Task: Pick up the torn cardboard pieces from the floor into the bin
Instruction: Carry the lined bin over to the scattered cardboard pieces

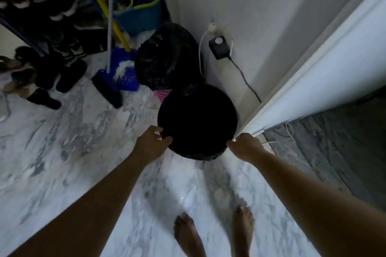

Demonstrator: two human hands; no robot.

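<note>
- The black bin [231,110] is seen at the centre of the frame. It is stood on the marble floor [62,152] in the corner beside the white door frame [313,81], where it is kept with the other cleaning things.
- The rim is taken on opposite sides, probably so that the bin can be lifted level and carried to the scraps.
- The left hand [153,142] is clamped on the lower left of the rim, its fingers curled over the edge and the thumb pressed below.
- The right hand [246,146] is brought to the lower right of the rim, and the edge appears to be pinched by its bunched fingertips.
- Both arms are held out straight and downward from the lower corners of the frame, converging on the bin. The wrists are kept level with each other.
- No torn cardboard pieces can be made out on the floor, and the bin's inside is too dark to be read.
- A full black bag [167,56] is pressed against the bin's far side. A broom [108,87] and a blue dustpan [123,73] are parked left of it, and a mop bucket [144,10] is set at the upper centre.
- Bare feet [208,231] are planted at the lower centre, just short of the bin.
</note>
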